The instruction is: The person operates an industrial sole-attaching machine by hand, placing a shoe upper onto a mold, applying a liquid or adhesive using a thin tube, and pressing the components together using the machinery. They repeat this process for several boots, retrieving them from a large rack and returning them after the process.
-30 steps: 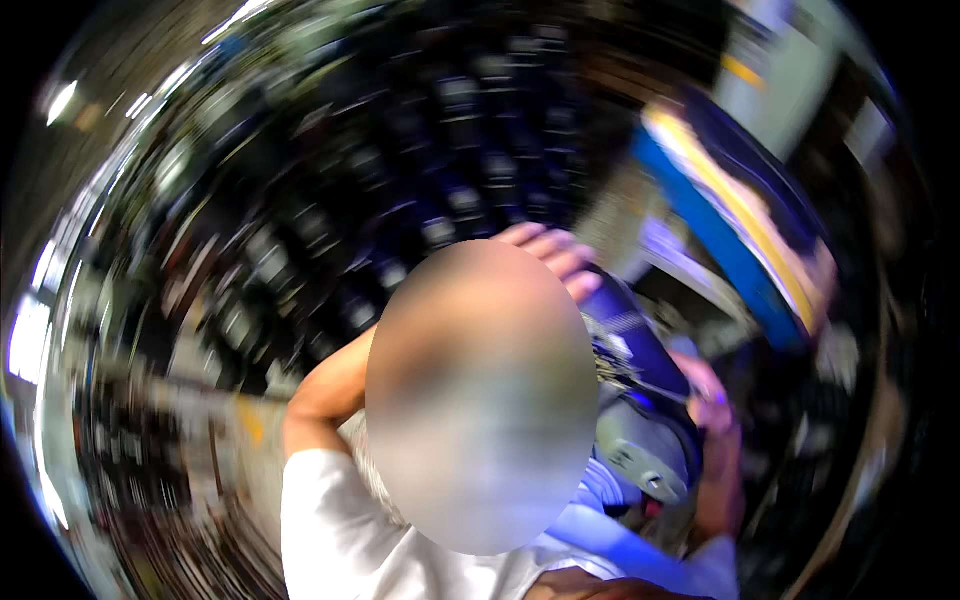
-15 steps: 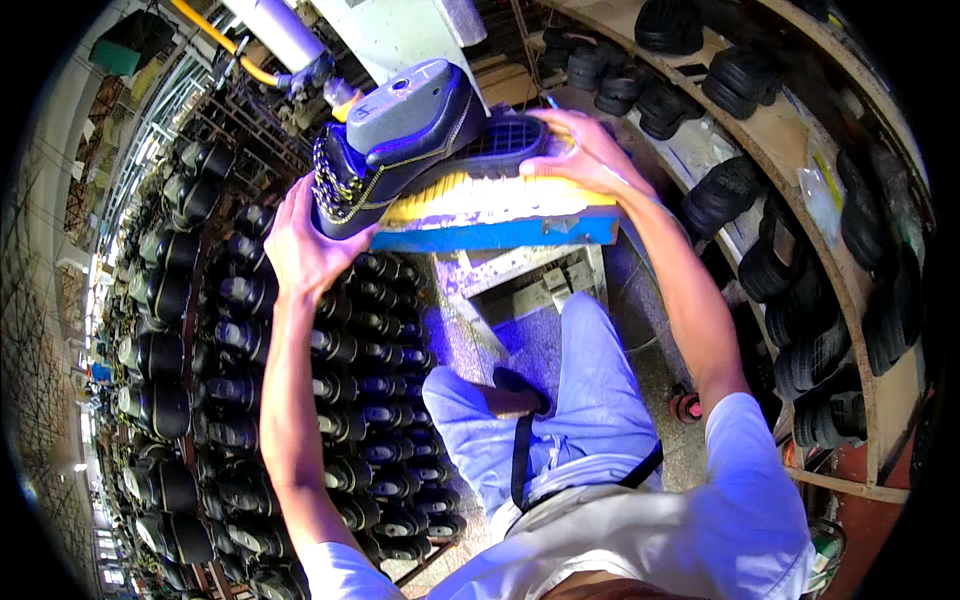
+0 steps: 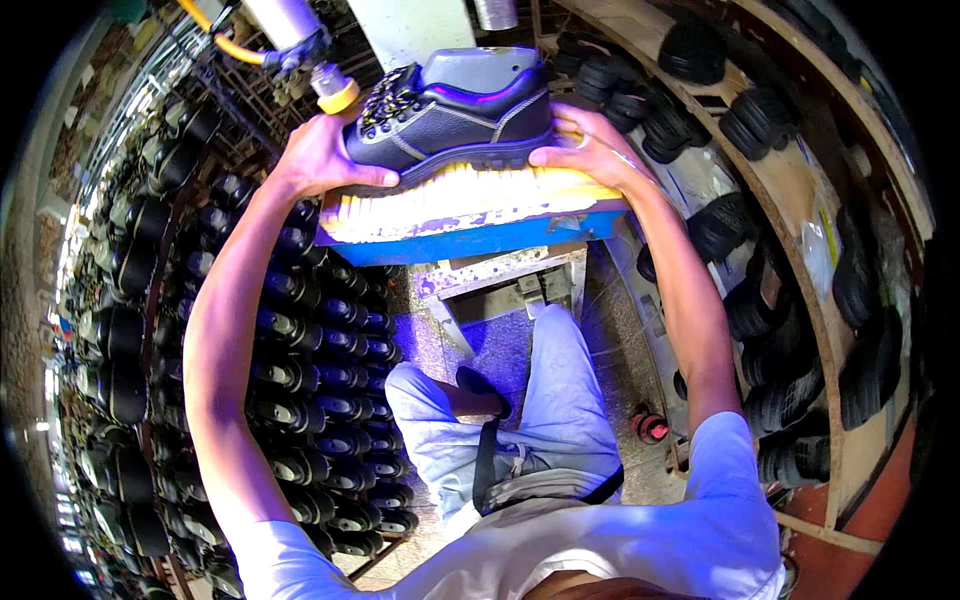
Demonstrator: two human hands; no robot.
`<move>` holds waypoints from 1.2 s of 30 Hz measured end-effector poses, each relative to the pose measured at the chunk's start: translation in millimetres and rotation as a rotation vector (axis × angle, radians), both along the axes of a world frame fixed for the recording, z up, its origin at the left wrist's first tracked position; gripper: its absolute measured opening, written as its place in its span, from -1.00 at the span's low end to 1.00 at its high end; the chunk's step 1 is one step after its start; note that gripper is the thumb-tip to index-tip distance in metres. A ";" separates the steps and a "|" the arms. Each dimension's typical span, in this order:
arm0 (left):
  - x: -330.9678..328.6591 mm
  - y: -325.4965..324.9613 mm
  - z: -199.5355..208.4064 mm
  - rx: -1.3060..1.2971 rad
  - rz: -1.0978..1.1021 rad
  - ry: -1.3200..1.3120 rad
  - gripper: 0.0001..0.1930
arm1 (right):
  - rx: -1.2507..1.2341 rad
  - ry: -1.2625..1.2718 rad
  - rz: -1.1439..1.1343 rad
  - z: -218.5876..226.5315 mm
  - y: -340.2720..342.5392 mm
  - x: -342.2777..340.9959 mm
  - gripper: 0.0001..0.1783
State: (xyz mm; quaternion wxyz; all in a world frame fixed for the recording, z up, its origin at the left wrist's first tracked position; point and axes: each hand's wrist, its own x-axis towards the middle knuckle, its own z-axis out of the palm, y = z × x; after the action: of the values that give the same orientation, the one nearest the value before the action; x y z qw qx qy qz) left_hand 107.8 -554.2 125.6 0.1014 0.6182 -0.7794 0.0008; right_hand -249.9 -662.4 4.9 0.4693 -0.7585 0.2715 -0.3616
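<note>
A black lace-up shoe (image 3: 450,125) sits level on a black outsole (image 3: 480,156), toe to the left. A grey shoe last (image 3: 476,68) fills its opening. Under it lies a worn yellow ribbed pad (image 3: 470,195) on a blue base (image 3: 450,243). My left hand (image 3: 320,160) is closed around the toe end, its thumb along the near edge of the sole. At the heel, my right hand (image 3: 592,150) grips shoe and sole, thumb in front. The fingers behind the shoe are partly hidden.
Close above the toe hangs a metal cylinder (image 3: 285,25) with a yellow-tipped end and an orange hose (image 3: 238,50). Racks of black shoes (image 3: 335,375) stand on the left. Curved wooden shelves (image 3: 790,190) on the right carry black soles (image 3: 758,122).
The shoe's heel has come down from its tilt, and the upper now rests along the outsole. My left hand has lowered with the toe; my right hand stays at the heel.
</note>
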 end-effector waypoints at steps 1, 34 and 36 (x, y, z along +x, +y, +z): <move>2.6 0.2 -7.6 0.010 -0.019 0.017 0.13 | -0.005 0.018 0.004 0.5 1.3 0.6 0.00; 8.3 12.3 -29.2 -0.173 -0.059 0.041 0.00 | -0.142 0.112 0.018 10.4 -2.0 7.3 -0.03; 0.8 17.6 -38.4 -0.218 -0.001 0.252 -0.12 | -0.126 0.042 0.042 10.2 2.4 8.6 -0.03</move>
State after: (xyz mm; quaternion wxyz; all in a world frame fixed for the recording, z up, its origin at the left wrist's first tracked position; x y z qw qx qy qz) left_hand 108.6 -536.6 87.2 0.2647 0.5986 -0.7560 0.0080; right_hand -241.3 -660.0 15.1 0.4224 -0.7995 0.2419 -0.3519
